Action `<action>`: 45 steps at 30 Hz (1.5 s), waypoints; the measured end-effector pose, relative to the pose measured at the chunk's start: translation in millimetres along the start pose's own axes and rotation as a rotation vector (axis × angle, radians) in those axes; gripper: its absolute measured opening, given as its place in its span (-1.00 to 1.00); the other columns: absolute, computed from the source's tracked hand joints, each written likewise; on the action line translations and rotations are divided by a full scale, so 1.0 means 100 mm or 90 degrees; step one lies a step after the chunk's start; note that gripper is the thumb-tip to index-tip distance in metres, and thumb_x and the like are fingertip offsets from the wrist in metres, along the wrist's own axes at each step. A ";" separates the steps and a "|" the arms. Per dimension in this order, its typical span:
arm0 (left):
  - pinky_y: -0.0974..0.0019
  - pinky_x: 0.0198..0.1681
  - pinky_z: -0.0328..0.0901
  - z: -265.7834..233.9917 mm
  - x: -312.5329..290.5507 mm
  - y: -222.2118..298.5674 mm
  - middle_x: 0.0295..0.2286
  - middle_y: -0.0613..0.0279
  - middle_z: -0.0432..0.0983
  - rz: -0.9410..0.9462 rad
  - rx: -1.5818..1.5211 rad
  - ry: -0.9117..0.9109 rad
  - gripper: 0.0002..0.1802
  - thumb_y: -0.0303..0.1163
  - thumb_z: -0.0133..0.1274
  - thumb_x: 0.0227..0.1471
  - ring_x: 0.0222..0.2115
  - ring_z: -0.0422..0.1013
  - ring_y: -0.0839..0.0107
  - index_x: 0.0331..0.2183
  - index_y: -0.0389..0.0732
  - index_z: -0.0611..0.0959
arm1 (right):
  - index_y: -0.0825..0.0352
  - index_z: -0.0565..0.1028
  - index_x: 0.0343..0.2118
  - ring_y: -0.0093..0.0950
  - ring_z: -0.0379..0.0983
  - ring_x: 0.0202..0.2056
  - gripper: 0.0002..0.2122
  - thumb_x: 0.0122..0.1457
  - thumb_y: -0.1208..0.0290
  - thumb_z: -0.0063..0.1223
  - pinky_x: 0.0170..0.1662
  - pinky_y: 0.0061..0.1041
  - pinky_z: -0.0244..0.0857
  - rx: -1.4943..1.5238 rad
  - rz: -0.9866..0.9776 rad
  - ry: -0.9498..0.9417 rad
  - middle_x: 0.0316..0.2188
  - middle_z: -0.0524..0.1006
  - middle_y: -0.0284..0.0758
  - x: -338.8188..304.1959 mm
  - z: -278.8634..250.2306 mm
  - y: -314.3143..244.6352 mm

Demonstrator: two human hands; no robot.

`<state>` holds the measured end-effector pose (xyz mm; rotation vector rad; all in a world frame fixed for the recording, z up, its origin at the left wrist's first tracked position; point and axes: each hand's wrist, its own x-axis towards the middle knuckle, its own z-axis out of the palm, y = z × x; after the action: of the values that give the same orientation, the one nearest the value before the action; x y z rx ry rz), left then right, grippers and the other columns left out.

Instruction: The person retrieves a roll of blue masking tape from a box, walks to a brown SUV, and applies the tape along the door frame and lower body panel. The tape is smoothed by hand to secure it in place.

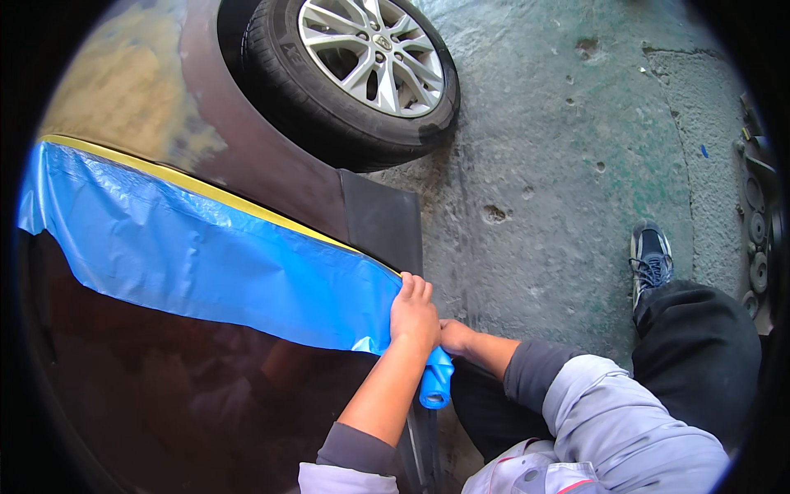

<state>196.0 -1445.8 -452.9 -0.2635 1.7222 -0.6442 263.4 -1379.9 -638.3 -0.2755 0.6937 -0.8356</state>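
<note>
A sheet of blue masking film (222,255) hangs along a dark car panel, its upper edge held by a strip of yellow tape (206,188). My left hand (415,314) is closed on the film near the lower end of the tape, fingertips bent over the panel's edge. Close behind it, my right hand (455,337) grips the blue film roll (436,383), whose open end points down toward me. The left hand covers part of the right hand's fingers and the upper part of the roll.
A car wheel (370,70) with silver spokes stands beyond the sanded, patchy fender (132,74). A black mud flap (383,218) sticks out behind it. To the right lies worn concrete floor (559,181), with my shoe (652,255) on it and metal parts (755,222) along the far right.
</note>
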 end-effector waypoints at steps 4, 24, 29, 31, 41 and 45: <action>-0.22 0.49 -0.28 0.02 0.00 0.02 0.23 0.17 0.46 -0.005 -0.023 -0.012 -0.46 0.05 -0.04 0.33 0.38 0.12 0.02 0.07 -0.02 0.81 | 0.30 0.66 -0.07 -0.07 0.65 -0.07 -0.60 0.23 0.05 0.23 0.01 -0.17 0.48 -0.184 -0.242 0.113 -0.11 0.71 -0.03 -0.06 0.09 0.11; -0.35 0.50 -0.42 0.00 0.01 -0.01 0.34 0.16 0.32 0.035 0.041 -0.091 -0.51 -0.07 0.00 0.34 0.46 -0.02 -0.05 0.16 0.00 0.75 | 0.35 0.52 -0.02 -0.44 0.50 -0.37 -0.63 0.50 0.11 -0.15 -0.28 -0.36 0.45 0.006 0.043 0.024 -0.33 0.56 -0.31 -0.56 0.24 0.31; -0.35 0.52 -0.43 0.02 -0.05 0.05 0.27 0.13 0.40 0.016 0.045 -0.046 -0.55 -0.06 0.07 0.27 0.43 0.04 -0.05 0.04 0.00 0.82 | 0.17 0.55 0.01 -0.41 0.50 -0.45 -0.71 0.48 0.12 -0.11 -0.42 -0.33 0.40 -0.025 0.156 -0.061 -0.37 0.58 -0.32 -0.49 0.38 0.05; -0.36 0.52 -0.45 0.08 -0.05 0.10 0.26 0.14 0.40 0.003 0.059 -0.027 -0.55 -0.05 0.08 0.26 0.44 0.03 -0.04 0.04 0.00 0.82 | 0.18 0.55 0.02 -0.39 0.50 -0.42 -0.69 0.48 0.08 -0.10 -0.38 -0.29 0.42 -0.031 0.153 -0.031 -0.34 0.59 -0.31 -0.53 0.41 -0.02; -0.32 0.53 -0.49 0.44 -0.09 0.47 0.24 0.22 0.43 0.042 0.037 -0.023 -0.60 -0.13 0.02 0.31 0.43 0.06 0.02 0.00 0.02 0.84 | 0.16 0.44 0.34 -0.12 0.48 0.21 -0.44 0.45 -0.10 -0.09 0.03 0.00 0.47 -0.004 0.138 -0.023 0.26 0.54 -0.21 -0.82 0.44 -0.19; -0.30 0.53 -0.48 0.49 -0.12 0.51 0.31 0.18 0.37 0.073 0.019 -0.055 -0.56 -0.11 0.00 0.35 0.46 0.03 0.01 0.10 0.02 0.79 | 0.13 0.47 0.26 -0.28 0.51 0.06 -0.50 0.46 -0.09 -0.10 0.01 -0.11 0.43 0.034 0.113 0.007 0.11 0.60 -0.31 -0.77 0.46 -0.02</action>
<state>254.0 -1411.4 -477.9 -0.1678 1.6308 -0.5667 256.3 -1325.0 -567.6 -0.1579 0.6947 -0.6851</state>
